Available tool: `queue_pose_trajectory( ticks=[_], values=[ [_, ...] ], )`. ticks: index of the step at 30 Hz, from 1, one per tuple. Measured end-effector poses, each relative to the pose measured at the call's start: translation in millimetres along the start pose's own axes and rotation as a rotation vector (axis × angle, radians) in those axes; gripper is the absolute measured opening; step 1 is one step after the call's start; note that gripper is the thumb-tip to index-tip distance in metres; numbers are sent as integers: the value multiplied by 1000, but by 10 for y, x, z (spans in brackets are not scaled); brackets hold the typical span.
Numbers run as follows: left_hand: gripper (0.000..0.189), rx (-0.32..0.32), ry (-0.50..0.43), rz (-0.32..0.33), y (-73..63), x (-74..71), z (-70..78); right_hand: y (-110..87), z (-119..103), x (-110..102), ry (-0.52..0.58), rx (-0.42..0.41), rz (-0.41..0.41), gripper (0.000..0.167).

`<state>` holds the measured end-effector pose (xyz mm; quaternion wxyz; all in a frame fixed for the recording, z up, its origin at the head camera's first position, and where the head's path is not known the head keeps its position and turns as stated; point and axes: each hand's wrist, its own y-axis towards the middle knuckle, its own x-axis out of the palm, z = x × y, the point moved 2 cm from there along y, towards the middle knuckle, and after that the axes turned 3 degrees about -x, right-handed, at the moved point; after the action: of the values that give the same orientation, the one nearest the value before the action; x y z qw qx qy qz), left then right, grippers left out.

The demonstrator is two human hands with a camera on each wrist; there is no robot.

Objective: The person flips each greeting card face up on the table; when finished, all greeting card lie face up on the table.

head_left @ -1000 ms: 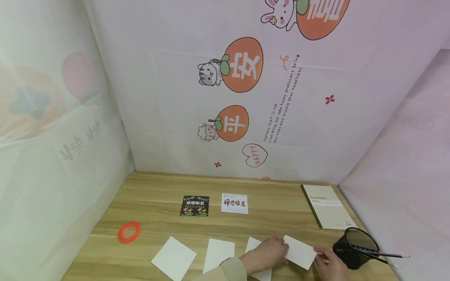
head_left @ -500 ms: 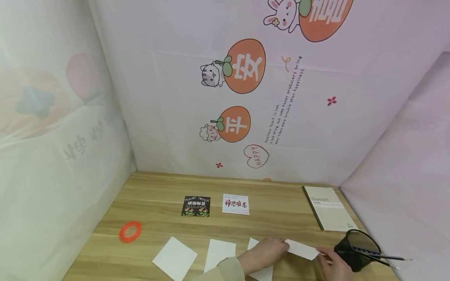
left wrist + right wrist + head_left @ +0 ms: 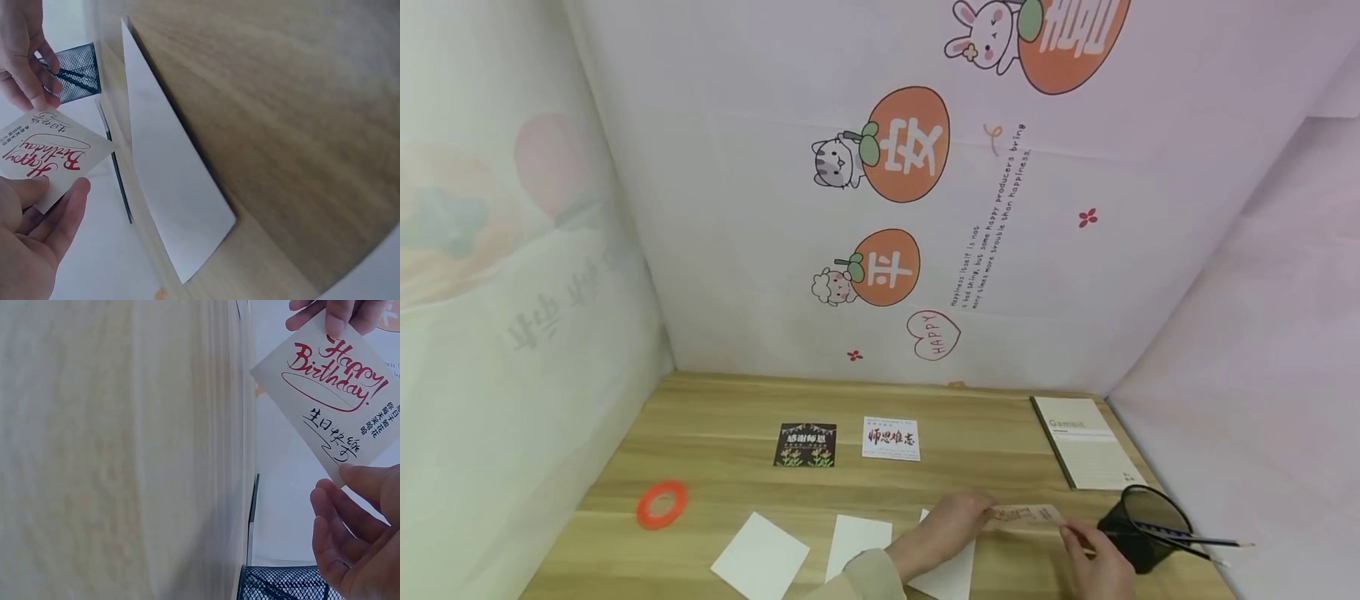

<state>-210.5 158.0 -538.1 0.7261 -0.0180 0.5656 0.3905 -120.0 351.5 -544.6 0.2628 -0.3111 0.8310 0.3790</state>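
A greeting card (image 3: pixel 1022 514) printed "Happy Birthday!" in red is held up between both hands, tilted so the head view sees its face at a shallow angle. My left hand (image 3: pixel 951 529) pinches one corner between thumb and fingers. The opposite corner is pinched by my right hand (image 3: pixel 1101 567). Both wrist views show the print plainly, with black Chinese writing below the red words on the card (image 3: pixel 334 394). Beneath my left forearm lies a white card (image 3: pixel 955 571), partly covered; two more, a tilted white card (image 3: pixel 760 554) and another white card (image 3: pixel 857 542), lie to its left.
Farther back lie a black printed card (image 3: pixel 805 445) and a white card with red lettering (image 3: pixel 891 439). A red tape roll (image 3: pixel 661 505) is at left. On the right are a notebook (image 3: pixel 1093 458) and a black mesh pen cup (image 3: pixel 1131 533) with pencils, close to my right hand.
Between my hands the card has turned over: its blank white side faced the head view, then tipped to a narrow strip, and now the printed side shows.
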Motion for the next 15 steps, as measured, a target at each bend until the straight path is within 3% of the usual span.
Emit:
queue_pose_trajectory(
  ticks=[6, 11, 15],
  values=[
    [18, -110, -183, 60, 20, -36, -35, 19, 4, 26, -2, 32, -6, 19],
    [17, -237, -346, 96, 25, -65, -76, 62, -58, 31, 31, 70, -44, 19],
    [17, -282, -418, 163, 29, -85, -119, 97, -122, 42, 63, 57, -42, 19]
  ],
)
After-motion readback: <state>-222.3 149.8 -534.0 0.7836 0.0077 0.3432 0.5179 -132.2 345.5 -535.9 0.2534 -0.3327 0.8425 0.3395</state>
